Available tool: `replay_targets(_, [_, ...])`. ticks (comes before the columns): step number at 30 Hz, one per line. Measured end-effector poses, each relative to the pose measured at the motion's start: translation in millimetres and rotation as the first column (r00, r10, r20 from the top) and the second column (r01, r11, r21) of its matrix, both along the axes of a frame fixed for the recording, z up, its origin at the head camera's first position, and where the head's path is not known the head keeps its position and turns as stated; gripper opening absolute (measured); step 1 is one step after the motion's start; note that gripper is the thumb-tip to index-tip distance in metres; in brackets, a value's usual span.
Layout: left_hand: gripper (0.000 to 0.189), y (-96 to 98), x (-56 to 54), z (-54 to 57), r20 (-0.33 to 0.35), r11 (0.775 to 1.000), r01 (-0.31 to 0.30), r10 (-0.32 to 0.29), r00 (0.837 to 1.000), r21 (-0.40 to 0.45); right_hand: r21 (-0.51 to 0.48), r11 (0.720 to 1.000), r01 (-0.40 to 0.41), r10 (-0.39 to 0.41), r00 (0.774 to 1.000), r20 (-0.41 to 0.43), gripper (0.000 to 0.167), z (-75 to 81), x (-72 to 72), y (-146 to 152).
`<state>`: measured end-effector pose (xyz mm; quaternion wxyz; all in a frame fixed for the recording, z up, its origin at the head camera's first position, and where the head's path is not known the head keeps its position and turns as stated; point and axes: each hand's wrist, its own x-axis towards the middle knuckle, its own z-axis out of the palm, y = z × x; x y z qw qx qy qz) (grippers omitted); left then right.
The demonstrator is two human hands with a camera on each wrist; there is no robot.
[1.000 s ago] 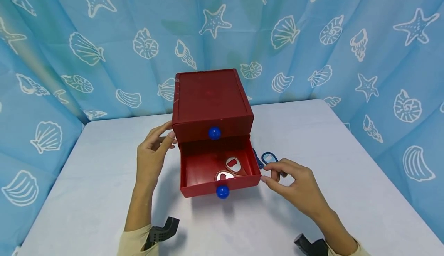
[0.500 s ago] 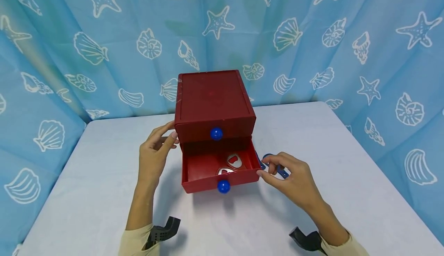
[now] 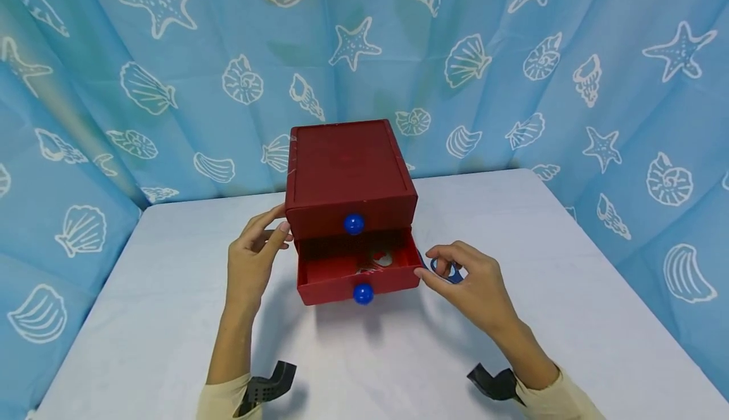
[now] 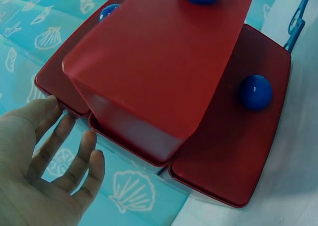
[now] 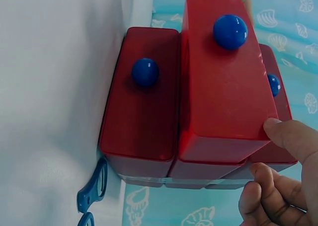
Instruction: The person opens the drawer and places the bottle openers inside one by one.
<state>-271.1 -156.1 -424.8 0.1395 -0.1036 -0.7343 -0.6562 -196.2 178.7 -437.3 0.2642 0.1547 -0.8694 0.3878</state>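
A dark red drawer cabinet (image 3: 348, 162) stands mid-table, three drawers high in the wrist views. Its middle drawer (image 5: 223, 82) juts partway out, with a blue ball knob (image 3: 362, 293) on the front. Inside, flat pieces with white loops (image 3: 383, 257) lie partly hidden behind the drawer front. My left hand (image 3: 250, 262) rests its fingertips along the cabinet's left side, fingers spread and loosely bent. With its thumb tip, my right hand (image 3: 477, 287) presses the drawer's front right corner; the other fingers are bent and hold nothing.
Blue loop-handled items (image 5: 93, 190), like scissor handles, lie on the white tabletop right of the cabinet, partly behind my right hand in the head view. The bottom drawer (image 4: 233, 116) sits pushed in. A blue shell-print curtain (image 3: 353, 78) hangs behind the table.
The middle drawer has slid inward and shows less of its inside. My right hand has moved back and left with it, while the left hand stays at the cabinet side.
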Motion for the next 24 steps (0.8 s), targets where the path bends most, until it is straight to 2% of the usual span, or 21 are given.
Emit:
replay_targets(4, [0.036,0.6,0.3,0.2,0.007,1.000,0.002,-0.002,1.000,-0.001,0.007,0.999,0.036,-0.036,0.999,-0.004,0.029,-2.1,-8.8,-1])
replay_targets(9, [0.035,2.1,2.8,5.6,0.019,1.000,0.000,0.000,1.000,-0.005,0.016,0.998,0.064,-0.063,0.998,-0.012,0.028,-2.3,-19.4,-4])
replay_targets(17, [0.036,9.2,18.5,30.1,0.029,1.000,0.000,0.000,1.000,-0.023,0.026,0.995,0.096,-0.095,0.995,-0.023,0.027,-2.0,-34.7,-8])
replay_targets(24, [0.036,8.2,19.4,31.3,0.034,1.000,-0.001,0.001,0.999,-0.013,0.039,0.992,0.122,-0.121,0.993,-0.013,0.026,-0.7,-45.6,-14])
